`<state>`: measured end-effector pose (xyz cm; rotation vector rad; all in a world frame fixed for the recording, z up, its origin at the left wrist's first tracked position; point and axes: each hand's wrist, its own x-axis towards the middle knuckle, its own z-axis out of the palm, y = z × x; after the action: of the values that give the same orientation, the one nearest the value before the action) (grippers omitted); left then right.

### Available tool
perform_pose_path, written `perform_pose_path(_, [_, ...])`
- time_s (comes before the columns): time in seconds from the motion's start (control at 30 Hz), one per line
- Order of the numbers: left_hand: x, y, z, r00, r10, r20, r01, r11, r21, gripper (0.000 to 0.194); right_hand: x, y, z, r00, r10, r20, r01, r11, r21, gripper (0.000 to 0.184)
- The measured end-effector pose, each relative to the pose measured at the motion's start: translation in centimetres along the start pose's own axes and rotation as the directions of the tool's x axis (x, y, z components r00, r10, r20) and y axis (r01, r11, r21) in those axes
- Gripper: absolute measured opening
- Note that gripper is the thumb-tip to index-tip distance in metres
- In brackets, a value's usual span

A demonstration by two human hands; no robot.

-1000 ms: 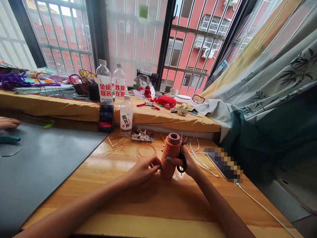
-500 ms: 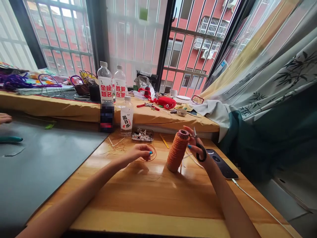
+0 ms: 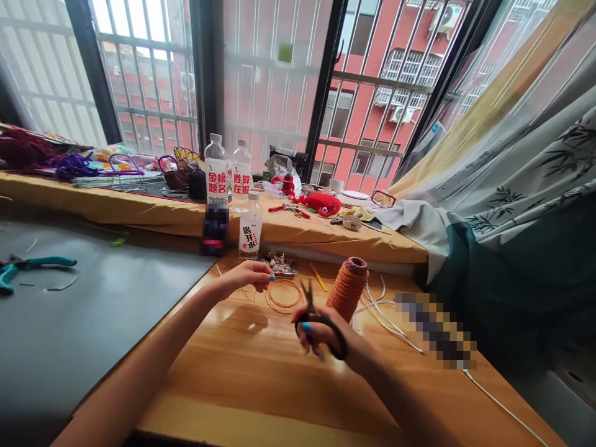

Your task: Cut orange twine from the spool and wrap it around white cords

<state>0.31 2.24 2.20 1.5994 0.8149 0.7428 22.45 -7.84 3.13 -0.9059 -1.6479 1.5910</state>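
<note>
Open wood of the tabletop (image 3: 261, 379) spans the lower centre, bounded leftward by the grey mat's (image 3: 97, 310) diagonal edge. Left hand (image 3: 254, 275), centre: fingertips pinched together, any cord between them indiscernible. Right hand (image 3: 321, 332), curled, grips scissors (image 3: 310, 300) beside the orange cord spool (image 3: 348, 284), right of centre.

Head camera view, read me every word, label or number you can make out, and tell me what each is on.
"金榜题名": red, on the back left bottle.
"胜算在握": red, on the back right bottle.
"喝开水": black, on the front bottle.
Too small to read: the fine print on these bottles and the blue-and-white label by the window.
</note>
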Motion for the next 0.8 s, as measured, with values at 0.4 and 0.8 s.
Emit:
perform_pose_path(0.4, [0.0, -0.5, -0.9, 1.000, 0.005, -0.015, -0.004, 1.000, 0.019, 0.028, 3.0, 4.3, -0.2, 0.868, 0.152, -0.473, -0.100, 0.986, 0.134, 0.025])
perform_pose_path(0.8, [-0.5, 0.4, -0.3, 0.999, -0.032, 0.033, 0.031, 0.999, 0.036, 0.024, 2.3, 3.8, -0.4, 0.810, -0.022, -0.586, -0.052, 0.992, -0.110, 0.030])
